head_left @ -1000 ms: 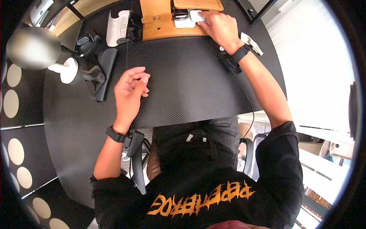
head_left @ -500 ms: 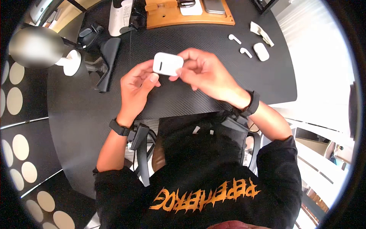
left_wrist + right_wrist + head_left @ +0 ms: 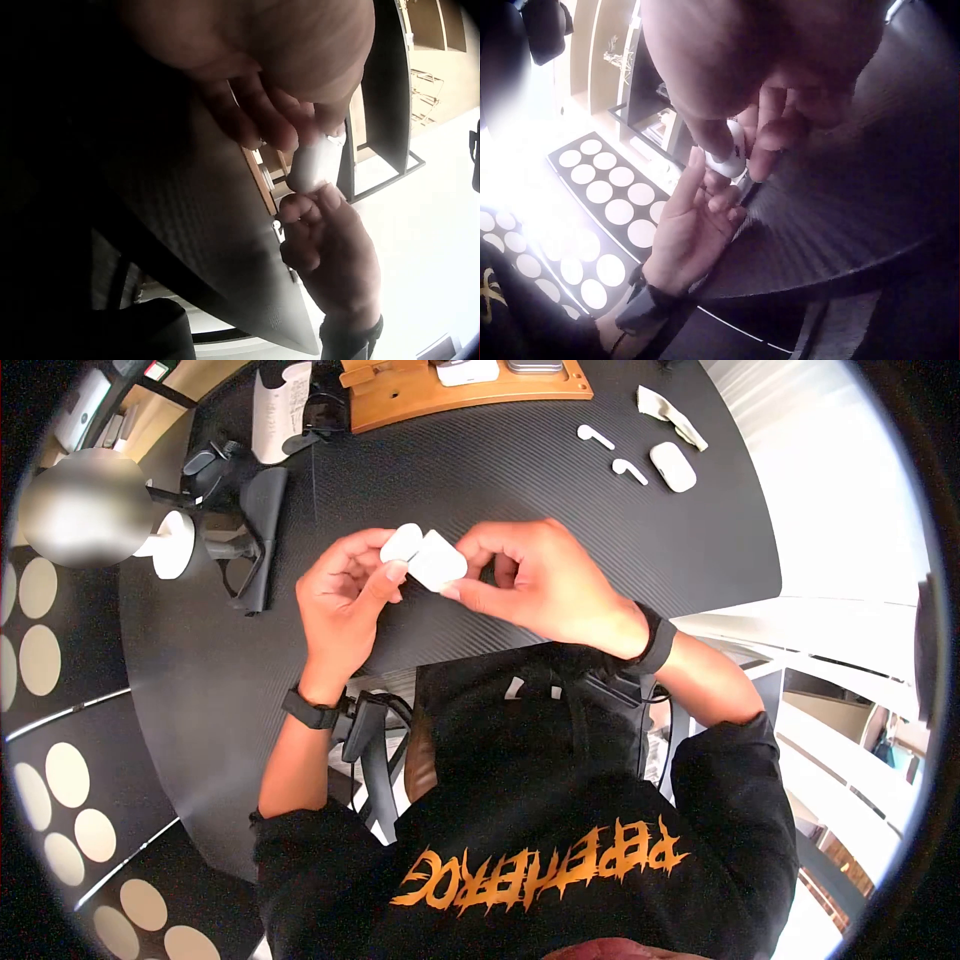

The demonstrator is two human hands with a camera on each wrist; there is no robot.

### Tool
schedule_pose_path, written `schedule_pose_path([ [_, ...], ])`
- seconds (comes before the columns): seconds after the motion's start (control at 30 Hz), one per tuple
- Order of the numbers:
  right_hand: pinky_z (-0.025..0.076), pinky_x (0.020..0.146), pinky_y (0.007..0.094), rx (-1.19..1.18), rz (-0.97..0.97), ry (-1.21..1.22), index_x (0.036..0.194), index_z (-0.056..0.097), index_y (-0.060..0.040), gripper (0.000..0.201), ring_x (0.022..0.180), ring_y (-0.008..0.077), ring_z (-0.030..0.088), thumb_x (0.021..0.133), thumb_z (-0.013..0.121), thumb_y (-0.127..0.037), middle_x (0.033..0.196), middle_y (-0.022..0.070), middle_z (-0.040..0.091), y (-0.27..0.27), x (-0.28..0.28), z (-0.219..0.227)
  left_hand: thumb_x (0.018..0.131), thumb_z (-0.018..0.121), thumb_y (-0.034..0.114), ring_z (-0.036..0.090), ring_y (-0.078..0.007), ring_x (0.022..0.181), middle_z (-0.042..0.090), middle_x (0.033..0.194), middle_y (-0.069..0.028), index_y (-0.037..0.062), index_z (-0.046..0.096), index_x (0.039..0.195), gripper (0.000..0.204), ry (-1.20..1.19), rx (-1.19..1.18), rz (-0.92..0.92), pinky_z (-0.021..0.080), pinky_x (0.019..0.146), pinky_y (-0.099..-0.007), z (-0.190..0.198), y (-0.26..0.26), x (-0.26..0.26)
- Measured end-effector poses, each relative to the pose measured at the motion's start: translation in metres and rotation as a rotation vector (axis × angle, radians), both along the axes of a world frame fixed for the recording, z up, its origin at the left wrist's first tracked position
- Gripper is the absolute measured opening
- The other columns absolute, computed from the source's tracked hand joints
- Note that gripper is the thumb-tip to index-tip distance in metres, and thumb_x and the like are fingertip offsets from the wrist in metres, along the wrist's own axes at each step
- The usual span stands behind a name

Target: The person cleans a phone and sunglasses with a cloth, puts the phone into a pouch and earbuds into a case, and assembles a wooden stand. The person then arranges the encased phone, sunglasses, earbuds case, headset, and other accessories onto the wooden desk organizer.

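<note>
White rounded plastic earbud case [image 3: 437,564], apparently standing open, is occupying the space between the two hands above the desk, in front of the person's torso; its small rounded lid [image 3: 402,543] is lying toward the left, angled away from the squarer body. The left hand [image 3: 340,592] is grasping the lid end, its thumb pressing from the near side and its fingers curling behind. The right hand [image 3: 545,575] is pinching the body at its right edge between thumb and forefinger, leaving the broad face uncovered. These opposed grips are probably serving to steady each part about the hinge, though the hinge itself is too small to make out. On the black, carbon-textured desktop [image 3: 400,480], one white stemmed earbud [image 3: 594,437] and a second white stemmed earbud [image 3: 629,471] are lying loose, near each other and apart from the hands; such spacing is presumably keeping each easy to pick up. Just beside them, a smooth white oblong object [image 3: 673,467] is resting near a crumpled pale cloth [image 3: 672,417]. Farther back, a light-brown wooden organiser [image 3: 400,406] is supporting further items, probably keeping the working area uncluttered.
</note>
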State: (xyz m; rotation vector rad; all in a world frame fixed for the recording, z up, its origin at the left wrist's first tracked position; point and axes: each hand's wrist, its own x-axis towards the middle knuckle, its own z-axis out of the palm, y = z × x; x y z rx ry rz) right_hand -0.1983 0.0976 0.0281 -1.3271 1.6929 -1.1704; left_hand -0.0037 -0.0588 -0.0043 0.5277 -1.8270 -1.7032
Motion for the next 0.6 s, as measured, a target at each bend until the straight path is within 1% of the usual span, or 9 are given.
schedule_pose_path([
  [0.03,0.054,0.06,0.0359,-0.043,-0.014,0.068,0.097,0.077,-0.0093,0.02,0.061,0.0236,0.072,0.089,0.083,-0.027,0.077,0.0046,0.077,0.003,0.002,0.0,0.1,0.076,0.006,0.067,-0.009,0.08,0.075,0.097,-0.0068,-0.0057,0.072,0.122,0.026,-0.002,0.002,-0.008,0.055,0.071,-0.0244,0.0,0.002,0.0],
  [0.1,0.056,0.061,0.0392,-0.073,-0.04,0.178,0.087,0.076,-0.011,0.021,0.065,0.0276,0.075,0.086,0.085,-0.03,0.072,0.003,0.076,0.008,0.005,0.001,0.097,0.078,0.003,0.07,-0.0099,0.086,0.076,0.1,-0.0073,-0.0048,0.071,0.126,0.031,-0.051,-0.146,0.009,0.057,0.076,-0.0252,0.0,0.005,0.0],
  [0.13,0.056,0.061,0.0392,-0.074,-0.044,0.179,0.087,0.076,-0.011,0.021,0.065,0.0276,0.075,0.086,0.085,-0.03,0.072,0.003,0.076,0.009,0.006,0.001,0.097,0.078,0.003,0.07,-0.0099,0.086,0.076,0.1,-0.0073,-0.0048,0.071,0.126,0.031,-0.05,-0.147,0.005,0.057,0.076,-0.0252,0.003,0.007,-0.002],
  [0.2,0.044,0.048,0.027,-0.196,-0.077,0.273,0.083,0.075,-0.007,0.021,0.05,0.0103,0.061,0.082,0.091,-0.021,0.068,0.0026,0.07,0.014,0.008,-0.001,0.094,0.079,0.0,0.072,-0.0118,0.091,0.077,0.103,-0.009,-0.0043,0.069,0.131,0.038,-0.084,-0.07,0.024,0.06,0.081,-0.0267,0.008,0.017,-0.004],
  [0.23,0.044,0.048,0.027,-0.192,-0.082,0.273,0.083,0.075,-0.007,0.021,0.05,0.0103,0.061,0.082,0.091,-0.021,0.068,0.0026,0.07,0.015,0.01,-0.002,0.094,0.079,0.0,0.072,-0.0118,0.091,0.077,0.103,-0.009,-0.0043,0.069,0.131,0.038,-0.084,-0.067,0.018,0.06,0.081,-0.0267,0.007,0.018,-0.002],
  [0.3,0.046,0.048,0.0306,-0.313,-0.15,0.384,0.077,0.073,-0.0093,0.023,0.051,0.0162,0.063,0.08,0.092,-0.023,0.066,0.0026,0.069,0.014,0.011,-0.004,0.091,0.081,-0.002,0.074,-0.0137,0.094,0.076,0.11,-0.0116,-0.0033,0.063,0.14,0.052,-0.07,-0.052,-0.048,0.061,0.082,-0.028,0.005,0.018,-0.001],
  [0.33,0.046,0.048,0.0306,-0.315,-0.154,0.395,0.077,0.073,-0.0093,0.023,0.051,0.0162,0.063,0.08,0.092,-0.023,0.066,0.0026,0.069,0.013,0.009,-0.004,0.091,0.081,-0.002,0.074,-0.0137,0.094,0.076,0.11,-0.0116,-0.0033,0.063,0.14,0.052,-0.059,-0.055,-0.053,0.061,0.082,-0.028,0.007,0.02,-0.003],
  [0.43,0.048,0.051,0.0361,-0.374,-0.153,0.546,0.07,0.067,-0.0124,0.027,0.056,0.0238,0.065,0.076,0.092,-0.022,0.063,0.0008,0.064,0.015,0.011,-0.002,0.089,0.082,-0.003,0.075,-0.015,0.096,0.074,0.118,-0.0138,-0.0026,0.057,0.147,0.063,0.01,0.035,-0.123,0.062,0.083,-0.0292,0.009,0.03,-0.006],
  [0.6,0.05,0.052,0.036,-0.395,-0.108,0.597,0.074,0.07,-0.0123,0.024,0.057,0.0245,0.066,0.077,0.092,-0.022,0.066,0.0008,0.067,0.018,0.011,-0.007,0.09,0.08,-0.005,0.076,-0.018,0.102,0.071,0.128,-0.0165,-0.0019,0.049,0.153,0.071,-0.018,0.086,-0.105,0.061,0.088,-0.0302,0.011,0.036,-0.01],
])
